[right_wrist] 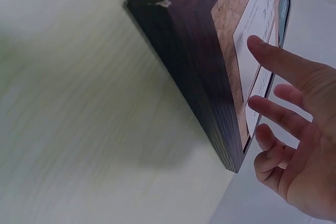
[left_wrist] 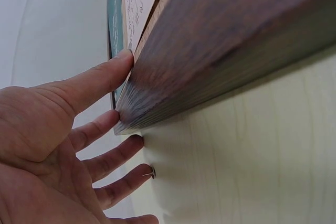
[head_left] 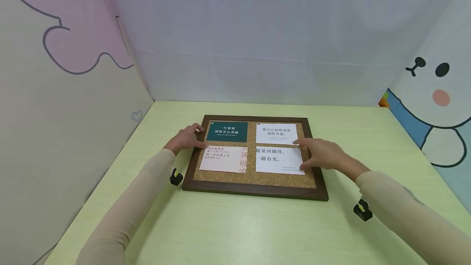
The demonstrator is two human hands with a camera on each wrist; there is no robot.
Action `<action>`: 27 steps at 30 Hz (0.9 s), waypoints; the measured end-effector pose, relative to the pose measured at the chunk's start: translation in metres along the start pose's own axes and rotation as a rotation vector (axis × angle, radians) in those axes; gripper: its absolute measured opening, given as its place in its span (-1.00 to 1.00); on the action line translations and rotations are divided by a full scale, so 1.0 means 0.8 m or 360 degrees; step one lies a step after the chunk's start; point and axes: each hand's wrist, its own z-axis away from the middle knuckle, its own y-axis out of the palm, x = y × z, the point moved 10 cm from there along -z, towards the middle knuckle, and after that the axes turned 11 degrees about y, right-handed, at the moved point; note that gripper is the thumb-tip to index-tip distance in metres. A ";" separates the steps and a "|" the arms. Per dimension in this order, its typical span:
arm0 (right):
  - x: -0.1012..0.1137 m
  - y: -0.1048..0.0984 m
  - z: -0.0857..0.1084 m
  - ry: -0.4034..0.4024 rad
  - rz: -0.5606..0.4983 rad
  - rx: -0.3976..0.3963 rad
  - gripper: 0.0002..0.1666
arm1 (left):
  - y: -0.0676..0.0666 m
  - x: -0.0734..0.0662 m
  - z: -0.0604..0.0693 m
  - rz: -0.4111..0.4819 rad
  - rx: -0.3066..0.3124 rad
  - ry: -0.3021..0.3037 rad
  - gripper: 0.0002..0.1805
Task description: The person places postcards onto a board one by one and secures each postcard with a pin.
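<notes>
A cork board [head_left: 252, 154] in a dark wooden frame [head_left: 254, 192] lies flat on the table, bearing a teal card [head_left: 227, 131], a pale pink card [head_left: 222, 160] and two white cards, the upper [head_left: 276, 134] and the lower [head_left: 277, 160]. My left hand [head_left: 185, 139] is at the frame's left side, its thumb by the pink card's upper left corner. Near one left fingertip is a small tack-like thing [left_wrist: 152, 172]; whether it is held, I cannot tell. My right hand [head_left: 324, 153] reaches over the right side, thumb and forefinger apart at the white cards' right edges.
The board rests on a pale wooden table [head_left: 235, 228]. Behind is a white sheet [head_left: 257, 44]; painted walls stand left and right. A small black device [head_left: 176, 177] hangs by the left wrist, another black device [head_left: 363, 210] by the right.
</notes>
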 end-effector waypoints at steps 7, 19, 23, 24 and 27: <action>0.007 0.007 0.000 -0.0046 0.0153 0.0034 -0.01 | -0.002 -0.011 0.005 -0.0036 -0.0006 0.0039 -0.31; 0.020 0.012 -0.015 -0.0087 0.0300 0.0119 -0.13 | 0.002 -0.004 -0.001 -0.0046 0.0015 0.0034 -0.27; 0.027 0.014 -0.019 -0.0063 0.0303 0.0178 -0.15 | 0.002 0.000 -0.003 -0.0051 0.0013 0.0028 -0.26; 0.028 0.015 -0.020 -0.0052 0.0301 0.0196 -0.15 | 0.002 0.001 -0.004 -0.0053 0.0013 0.0028 -0.25; 0.030 0.015 -0.021 -0.0024 0.0306 0.0227 -0.16 | 0.002 0.004 -0.004 -0.0052 0.0015 0.0038 -0.25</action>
